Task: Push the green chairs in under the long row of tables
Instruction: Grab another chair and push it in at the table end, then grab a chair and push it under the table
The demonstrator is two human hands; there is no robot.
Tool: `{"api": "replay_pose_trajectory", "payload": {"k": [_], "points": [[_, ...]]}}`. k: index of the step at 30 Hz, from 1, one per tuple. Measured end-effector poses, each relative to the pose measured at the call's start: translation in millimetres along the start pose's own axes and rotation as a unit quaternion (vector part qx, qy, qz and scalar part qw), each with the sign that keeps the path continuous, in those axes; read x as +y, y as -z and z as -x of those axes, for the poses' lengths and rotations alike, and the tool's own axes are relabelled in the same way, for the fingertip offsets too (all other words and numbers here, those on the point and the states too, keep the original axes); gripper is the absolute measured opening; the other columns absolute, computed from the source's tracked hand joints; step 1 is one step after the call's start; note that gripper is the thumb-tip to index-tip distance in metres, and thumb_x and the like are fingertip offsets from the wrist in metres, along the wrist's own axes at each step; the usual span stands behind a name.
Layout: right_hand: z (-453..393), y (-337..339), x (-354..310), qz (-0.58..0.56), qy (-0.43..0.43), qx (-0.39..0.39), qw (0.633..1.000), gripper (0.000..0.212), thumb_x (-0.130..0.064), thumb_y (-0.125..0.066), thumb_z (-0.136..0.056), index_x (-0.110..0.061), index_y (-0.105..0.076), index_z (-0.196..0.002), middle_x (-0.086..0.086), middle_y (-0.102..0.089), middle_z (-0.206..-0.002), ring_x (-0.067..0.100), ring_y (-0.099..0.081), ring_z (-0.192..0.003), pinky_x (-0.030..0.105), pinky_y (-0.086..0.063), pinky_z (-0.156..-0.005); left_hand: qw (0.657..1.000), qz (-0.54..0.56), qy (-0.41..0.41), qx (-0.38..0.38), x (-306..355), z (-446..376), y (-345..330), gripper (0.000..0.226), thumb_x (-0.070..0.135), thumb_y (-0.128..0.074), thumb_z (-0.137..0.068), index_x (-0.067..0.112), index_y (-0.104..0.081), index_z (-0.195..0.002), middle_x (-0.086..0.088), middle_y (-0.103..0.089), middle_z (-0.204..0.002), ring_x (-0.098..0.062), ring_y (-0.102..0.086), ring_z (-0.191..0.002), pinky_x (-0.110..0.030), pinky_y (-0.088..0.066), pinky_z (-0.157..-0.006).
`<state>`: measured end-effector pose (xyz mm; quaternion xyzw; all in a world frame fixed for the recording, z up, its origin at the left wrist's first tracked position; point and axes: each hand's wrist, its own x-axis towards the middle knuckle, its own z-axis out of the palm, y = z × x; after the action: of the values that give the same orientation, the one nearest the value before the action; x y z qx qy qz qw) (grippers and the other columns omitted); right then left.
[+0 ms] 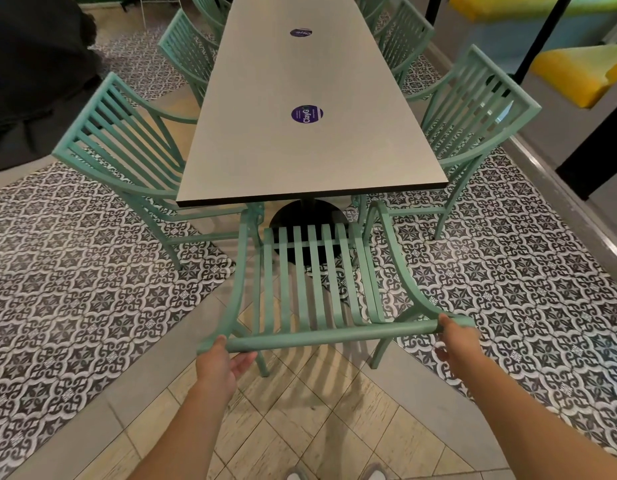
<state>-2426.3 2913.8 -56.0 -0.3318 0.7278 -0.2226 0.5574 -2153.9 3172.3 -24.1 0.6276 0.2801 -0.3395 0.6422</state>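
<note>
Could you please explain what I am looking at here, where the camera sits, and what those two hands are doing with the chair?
There is no machine here: the one picture comes from a wide-angle camera worn on a person's head, looking forward and down, so the two bare arms are the wearer's own.

The left hand and the right hand each grip an end of the round top rail of a mint-green slatted metal chair, fingers curled round it. That chair faces the near end of the long pale grey row of tables, its seat front just at the table edge.

On the tabletop lie only two round purple stickers. More matching green chairs stand along both sides, on the black-and-white patterned tile floor.
</note>
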Motion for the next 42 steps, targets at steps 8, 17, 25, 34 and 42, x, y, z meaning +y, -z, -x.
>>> {"api": "replay_pose_trajectory", "payload": {"k": [8, 17, 25, 34, 42], "points": [[-10.1, 1.8, 3.5, 0.009, -0.012, 0.004, 1.0, 0.049, -0.025, -0.058, -0.095, -0.003, -0.039, -0.134, 0.02, -0.055, -0.118, 0.027, -0.052, -0.096, 0.037, -0.045, -0.069, 1.0, -0.019, 0.004, -0.001, -2.2, -4.9, 1.7, 0.038, 0.016, -0.047, -0.102, 0.005, -0.037, -0.138, -0.018, -0.056, -0.09, -0.036, -0.063, -0.071, -0.033, -0.056, -0.043], [7.5, 2.6, 2.0, 0.071, 0.045, 0.053, 0.995, 0.068, -0.029, -0.064, -0.089, -0.004, -0.025, -0.139, 0.015, -0.054, -0.108, 0.029, -0.056, -0.091, 0.04, -0.048, -0.078, 0.999, -0.037, 0.019, -0.029, 2.4, -6.1, 10.7, 0.029, 0.017, -0.048, -0.101, 0.006, -0.042, -0.127, -0.02, -0.059, -0.095, -0.037, -0.064, -0.077, -0.04, -0.058, -0.047], [61.2, -59.1, -23.1, 0.389, 0.421, -0.03, 0.819, 0.055, -0.035, -0.054, -0.094, -0.007, -0.041, -0.139, 0.013, -0.049, -0.139, 0.029, -0.044, -0.129, 0.046, -0.034, -0.109, 0.871, -0.45, -0.188, 0.058, 35.0, -15.4, 61.1, 0.055, 0.032, -0.053, -0.097, 0.005, -0.04, -0.143, -0.017, -0.048, -0.142, -0.034, -0.046, -0.128, -0.041, -0.036, -0.104], [170.2, -228.8, -15.6, 0.514, 0.52, -0.218, 0.647, 0.054, -0.042, -0.04, -0.099, -0.017, -0.032, -0.146, 0.001, -0.037, -0.149, 0.022, -0.041, -0.131, 0.037, -0.038, -0.105, 0.542, -0.727, -0.415, 0.068, 146.8, -53.9, 117.3, 0.04, 0.04, -0.047, -0.094, 0.023, -0.052, -0.13, 0.002, -0.053, -0.133, -0.019, -0.048, -0.124, -0.04, -0.031, -0.109], [279.2, -399.0, -5.2, 0.569, 0.554, -0.26, 0.549, 0.059, -0.044, -0.039, -0.098, -0.019, -0.025, -0.149, 0.002, -0.036, -0.149, 0.024, -0.037, -0.132, 0.035, -0.033, -0.107, 0.422, -0.803, -0.419, 0.049, 283.1, -89.1, 170.7, 0.042, 0.034, -0.044, -0.097, 0.02, -0.048, -0.136, -0.006, -0.044, -0.146, -0.025, -0.032, -0.139, -0.048, -0.018, -0.118]]}}
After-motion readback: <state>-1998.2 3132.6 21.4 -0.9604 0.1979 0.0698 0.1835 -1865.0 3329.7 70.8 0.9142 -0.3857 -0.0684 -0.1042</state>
